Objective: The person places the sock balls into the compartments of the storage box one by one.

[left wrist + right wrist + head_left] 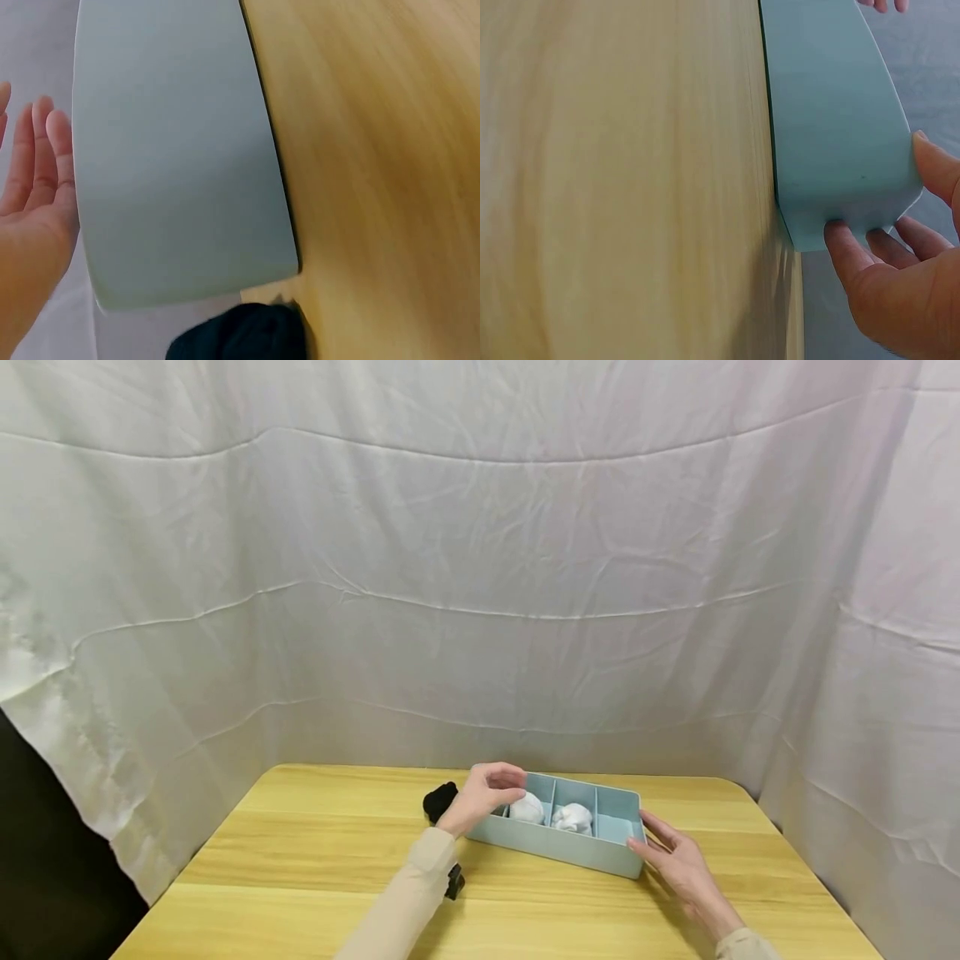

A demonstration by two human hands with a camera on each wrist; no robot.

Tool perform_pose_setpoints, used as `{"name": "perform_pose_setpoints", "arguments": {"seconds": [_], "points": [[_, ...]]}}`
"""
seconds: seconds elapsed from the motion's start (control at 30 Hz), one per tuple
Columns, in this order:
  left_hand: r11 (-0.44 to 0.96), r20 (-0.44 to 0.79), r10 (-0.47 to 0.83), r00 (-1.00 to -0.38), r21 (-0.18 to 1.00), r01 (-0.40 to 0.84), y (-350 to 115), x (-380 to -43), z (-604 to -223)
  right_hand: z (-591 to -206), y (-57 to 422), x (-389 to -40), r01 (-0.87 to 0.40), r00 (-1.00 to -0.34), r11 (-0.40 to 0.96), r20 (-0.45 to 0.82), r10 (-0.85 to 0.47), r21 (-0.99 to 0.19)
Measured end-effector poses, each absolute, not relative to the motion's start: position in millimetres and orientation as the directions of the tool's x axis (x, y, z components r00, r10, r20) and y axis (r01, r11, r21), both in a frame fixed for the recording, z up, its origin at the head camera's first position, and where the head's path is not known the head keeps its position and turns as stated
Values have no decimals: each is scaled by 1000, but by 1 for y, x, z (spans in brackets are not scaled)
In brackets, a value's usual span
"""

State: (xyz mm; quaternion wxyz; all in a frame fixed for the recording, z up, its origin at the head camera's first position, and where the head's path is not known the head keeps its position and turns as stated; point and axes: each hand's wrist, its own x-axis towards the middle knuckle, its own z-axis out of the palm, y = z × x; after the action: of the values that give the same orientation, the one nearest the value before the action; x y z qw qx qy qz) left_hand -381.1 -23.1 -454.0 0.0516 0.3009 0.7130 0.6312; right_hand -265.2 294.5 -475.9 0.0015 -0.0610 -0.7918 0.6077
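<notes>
A light blue divided box (555, 846) sits at an angle on the table. Two white balled-up cloth pieces, possibly rolled socks, lie in separate compartments: one (527, 809) near the left hand and another (573, 818) to its right. The rightmost compartment holds nothing. My left hand (483, 793) hovers over the box's left end, fingers loosely bent, holding nothing; it hides most of what lies there. My right hand (900, 277) grips the box's right end, thumb at the rim and fingers against the end wall. A black balled-up cloth (440, 802) lies just left of the box.
The wooden table (315, 852) has rounded far corners. Pale curtains (480, 652) hang behind it and along both sides. A small black device (454, 882) sits at the left wrist.
</notes>
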Motion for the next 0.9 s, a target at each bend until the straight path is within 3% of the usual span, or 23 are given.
{"name": "perform_pose_setpoints", "arguments": {"seconds": [0.2, 0.5, 0.9], "points": [[28, 326, 413, -851, 929, 369, -40, -385, -457, -476, 295, -266, 90, -992, 252, -65, 103, -964], [17, 368, 380, -849, 915, 404, -73, -392, -461, -476, 294, -266, 85, -992, 275, -55, 116, -958], [10, 307, 290, -907, 946, 323, -109, -398, -463, -480, 294, -266, 77, -992, 279, -45, 118, -957]]}}
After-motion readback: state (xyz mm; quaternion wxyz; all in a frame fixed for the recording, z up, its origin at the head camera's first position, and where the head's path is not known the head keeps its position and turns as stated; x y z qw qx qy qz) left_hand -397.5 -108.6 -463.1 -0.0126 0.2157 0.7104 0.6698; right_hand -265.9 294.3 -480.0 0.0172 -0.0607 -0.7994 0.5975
